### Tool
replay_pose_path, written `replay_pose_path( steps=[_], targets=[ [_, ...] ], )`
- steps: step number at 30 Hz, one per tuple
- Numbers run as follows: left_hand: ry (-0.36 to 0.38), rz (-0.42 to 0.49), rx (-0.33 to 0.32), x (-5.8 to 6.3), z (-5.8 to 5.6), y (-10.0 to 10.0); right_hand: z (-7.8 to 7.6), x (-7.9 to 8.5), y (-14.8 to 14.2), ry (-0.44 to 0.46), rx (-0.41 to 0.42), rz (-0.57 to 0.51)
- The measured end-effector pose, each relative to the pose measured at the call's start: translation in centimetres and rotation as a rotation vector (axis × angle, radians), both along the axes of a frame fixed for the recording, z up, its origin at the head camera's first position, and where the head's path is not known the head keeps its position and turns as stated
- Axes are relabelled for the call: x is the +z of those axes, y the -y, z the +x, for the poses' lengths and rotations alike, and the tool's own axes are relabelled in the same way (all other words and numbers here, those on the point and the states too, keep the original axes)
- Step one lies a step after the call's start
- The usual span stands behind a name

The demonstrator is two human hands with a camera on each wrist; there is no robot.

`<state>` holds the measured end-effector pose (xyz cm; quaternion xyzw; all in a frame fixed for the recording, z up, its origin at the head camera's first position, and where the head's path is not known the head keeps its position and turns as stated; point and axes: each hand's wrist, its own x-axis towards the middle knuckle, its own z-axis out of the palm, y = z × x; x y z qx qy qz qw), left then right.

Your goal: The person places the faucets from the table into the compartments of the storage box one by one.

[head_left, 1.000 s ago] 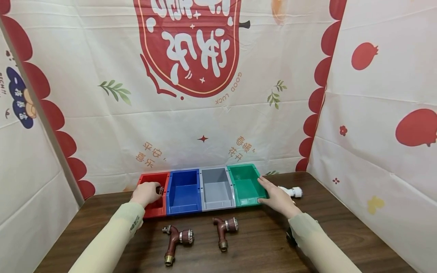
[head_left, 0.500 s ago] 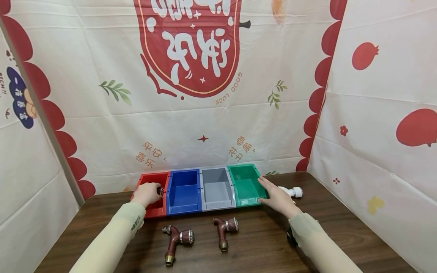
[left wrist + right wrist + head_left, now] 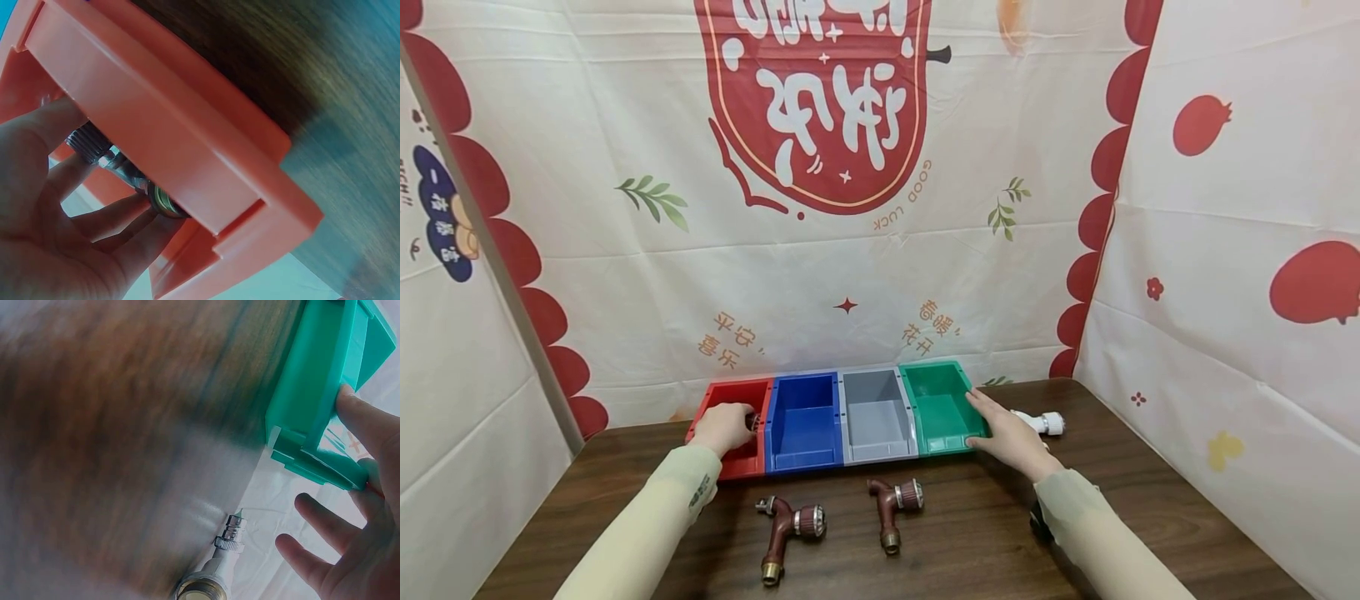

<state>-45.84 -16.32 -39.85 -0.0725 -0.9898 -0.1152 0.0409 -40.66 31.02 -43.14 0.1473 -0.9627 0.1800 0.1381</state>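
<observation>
My left hand (image 3: 721,427) reaches into the red bin (image 3: 730,387) at the left end of the row. Its fingers are curled round a dark faucet, whose ribbed knob (image 3: 90,142) and brass-coloured threaded end show in the left wrist view, just behind the bin's front wall (image 3: 156,131). Part of that faucet is hidden by the hand and the wall. At the other end, my right hand (image 3: 1011,433) touches the green bin (image 3: 943,412) with thumb and forefinger at its near right corner. Its other fingers (image 3: 325,522) are spread and hold nothing.
Between the outer bins stand a blue bin (image 3: 805,425) and a grey bin (image 3: 877,421). Two brown faucets, one left (image 3: 782,529) and one right (image 3: 891,512), lie in front on the wooden table (image 3: 970,533). A white faucet (image 3: 1051,422) lies beyond my right hand.
The faucet in my left hand sits slightly lower in the red bin. My right hand stays at the green bin.
</observation>
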Motion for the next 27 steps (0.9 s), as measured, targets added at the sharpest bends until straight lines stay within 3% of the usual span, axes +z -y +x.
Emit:
replay_pose_path(
  steps=[14, 27],
  targets=[
    [0.006, 0.011, -0.002, -0.20, 0.26, -0.07, 0.06, 0.02, 0.09, -0.001, 0.002, -0.007],
    [0.016, 0.019, -0.001, -0.68, -0.23, -0.02, 0.08, -0.08, 0.10, 0.000, -0.003, -0.019]
  ],
)
